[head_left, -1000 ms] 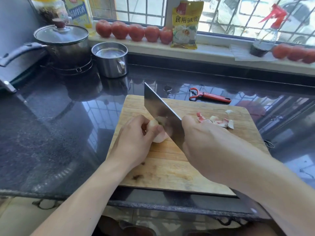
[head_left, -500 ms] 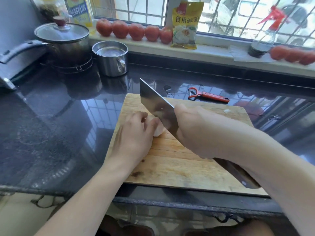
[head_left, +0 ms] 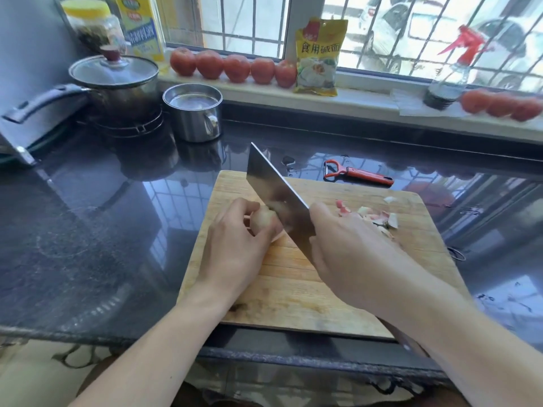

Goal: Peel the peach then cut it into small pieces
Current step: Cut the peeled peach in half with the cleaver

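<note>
Peach: a pale, peeled peach [head_left: 263, 220] was seen on the rectangular wooden cutting board [head_left: 293, 292], near its left-middle; most of it was covered by fingers and blade, so its cut state could not be made out.
Left hand: the left hand [head_left: 235, 248] was curled over the peach, fingertips gripping it from the left and top.
Right hand: the right hand [head_left: 349, 254] was wrapped round the handle of the broad steel cleaver [head_left: 279, 198]; the handle was hidden almost wholly beneath hand and forearm.
Blade: the cleaver was tilted, its edge set against the right side of the peach; the contact line was hidden.
Peelings: a small heap of pink and white peach skin scraps [head_left: 376, 217] was seen on the right part of the board, partly covered by the right hand.
Table: the glossy black stone table [head_left: 88, 230] carried the board, whose near right corner was hidden by the forearm.
Peeler: a red-handled peeler [head_left: 360, 174] lay just beyond the board's far edge.
Sill: a row of red tomatoes [head_left: 235, 67] was lined up there; those at the far right were blurred.
</note>
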The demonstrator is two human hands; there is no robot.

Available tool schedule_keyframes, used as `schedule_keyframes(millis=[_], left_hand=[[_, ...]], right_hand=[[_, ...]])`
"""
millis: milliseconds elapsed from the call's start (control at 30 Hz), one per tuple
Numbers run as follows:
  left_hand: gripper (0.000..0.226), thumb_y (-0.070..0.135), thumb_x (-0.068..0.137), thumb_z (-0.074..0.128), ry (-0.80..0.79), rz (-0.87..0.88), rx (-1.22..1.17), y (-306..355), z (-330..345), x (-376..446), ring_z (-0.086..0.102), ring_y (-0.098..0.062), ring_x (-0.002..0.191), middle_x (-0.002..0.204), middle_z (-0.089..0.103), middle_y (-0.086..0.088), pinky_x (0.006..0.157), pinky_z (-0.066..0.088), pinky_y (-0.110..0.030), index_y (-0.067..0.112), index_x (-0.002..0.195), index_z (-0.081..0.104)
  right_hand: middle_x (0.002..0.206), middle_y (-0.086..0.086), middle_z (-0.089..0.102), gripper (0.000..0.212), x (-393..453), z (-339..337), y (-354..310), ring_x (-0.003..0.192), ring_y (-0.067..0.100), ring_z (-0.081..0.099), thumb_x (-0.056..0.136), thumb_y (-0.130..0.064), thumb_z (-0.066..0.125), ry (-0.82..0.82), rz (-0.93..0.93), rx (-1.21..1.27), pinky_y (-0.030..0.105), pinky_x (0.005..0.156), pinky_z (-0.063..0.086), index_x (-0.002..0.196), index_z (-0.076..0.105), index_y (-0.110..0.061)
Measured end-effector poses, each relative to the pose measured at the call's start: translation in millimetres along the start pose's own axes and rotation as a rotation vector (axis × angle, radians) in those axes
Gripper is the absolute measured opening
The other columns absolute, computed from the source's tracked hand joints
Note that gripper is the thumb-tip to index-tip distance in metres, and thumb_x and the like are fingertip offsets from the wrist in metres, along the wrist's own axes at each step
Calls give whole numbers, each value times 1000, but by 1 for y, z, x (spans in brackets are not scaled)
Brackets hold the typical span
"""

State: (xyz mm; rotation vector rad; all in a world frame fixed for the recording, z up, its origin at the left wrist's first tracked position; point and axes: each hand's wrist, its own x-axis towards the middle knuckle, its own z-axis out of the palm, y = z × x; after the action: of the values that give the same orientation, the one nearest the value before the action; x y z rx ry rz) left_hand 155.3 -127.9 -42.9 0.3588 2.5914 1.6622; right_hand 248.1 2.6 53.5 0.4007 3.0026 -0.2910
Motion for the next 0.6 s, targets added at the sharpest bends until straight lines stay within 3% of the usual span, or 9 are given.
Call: schedule_keyframes(millis=[100, 233, 300, 367, 600], left_hand=[[28, 51, 87, 71, 44, 55, 15, 14, -6, 3, 64, 0, 100, 112, 65, 17, 88, 57, -38, 34, 108, 65], [19, 45, 92, 72, 118, 181, 81, 27, -14, 8, 62, -1, 97, 106, 63, 17, 80, 52, -24, 31, 102, 64], [18, 45, 93, 71, 69, 160, 168, 18, -7, 5, 59, -3, 96, 101, 61, 16, 76, 45, -20, 28, 94, 64], [20, 45, 95, 69, 1, 121, 219, 4, 2, 1, 59, -9, 98, 103, 62, 14, 80, 45, -26, 25, 99, 69], [20, 45, 91, 71, -33, 77, 142, -1, 4, 3, 62, -13, 103, 108, 62, 12, 89, 54, -43, 29, 102, 66]], right_hand=[[74, -3, 51, 19, -4, -9, 0, 65, 15, 49, 101, -19, 42, 63, -22, 26, 36, 53, 40, 88, 31, -27], [71, -4, 51, 24, -10, -23, 1, 59, 15, 48, 100, -19, 43, 185, -50, -18, 34, 47, 33, 85, 26, -27], [73, -2, 50, 25, -9, -13, -3, 62, 17, 47, 97, -15, 43, 104, -31, -19, 35, 49, 35, 85, 25, -27], [73, -1, 48, 25, -7, 2, -5, 62, 18, 46, 96, -9, 42, -4, -26, 0, 35, 49, 33, 86, 26, -26], [73, 0, 46, 22, 0, -1, 1, 62, 15, 43, 98, -14, 43, -7, -13, 14, 32, 46, 24, 85, 29, -23]])
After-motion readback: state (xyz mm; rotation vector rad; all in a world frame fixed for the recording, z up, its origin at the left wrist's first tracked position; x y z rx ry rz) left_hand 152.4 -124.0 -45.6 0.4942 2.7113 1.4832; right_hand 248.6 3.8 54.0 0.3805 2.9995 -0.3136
